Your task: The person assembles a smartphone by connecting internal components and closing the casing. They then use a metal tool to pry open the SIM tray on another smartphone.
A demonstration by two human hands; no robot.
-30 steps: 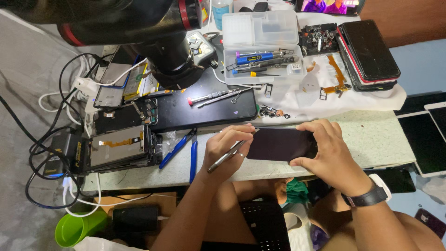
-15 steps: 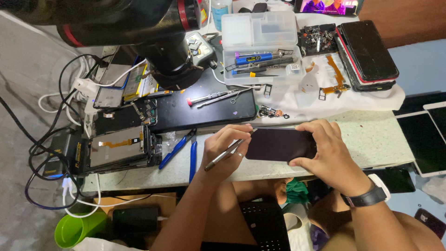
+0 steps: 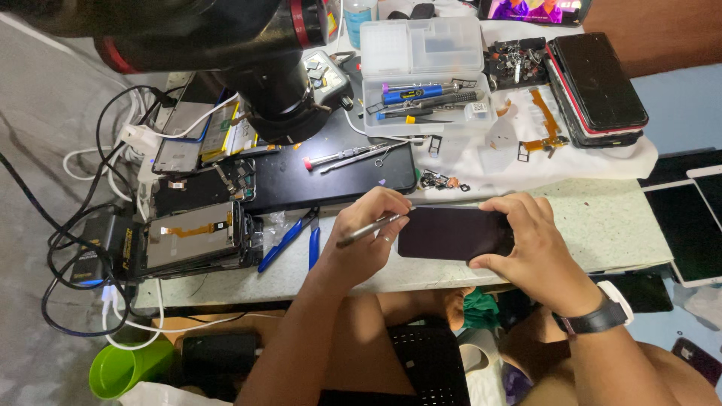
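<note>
free: bare counter (image 3: 602,225) right of hands | blocked: pliers (image 3: 289,237), opened phones (image 3: 197,239) left

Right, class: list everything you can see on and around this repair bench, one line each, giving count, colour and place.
phone: one, dark screen, held over the table's front edge
metal tool: one, silver, tip at the phone's left edge
pliers: one, blue handles, left of the hands
black mat: one, mid-table, two slim tools on it
opened phones: several, dark, far left
clear parts box: one, table back, tools below it
stacked phones: a few, black and red, back right
tablets: two, white-edged, right
green cup: one, lower left
left hand: grips the tool
right hand: holds the phone; black wristwatch
</note>
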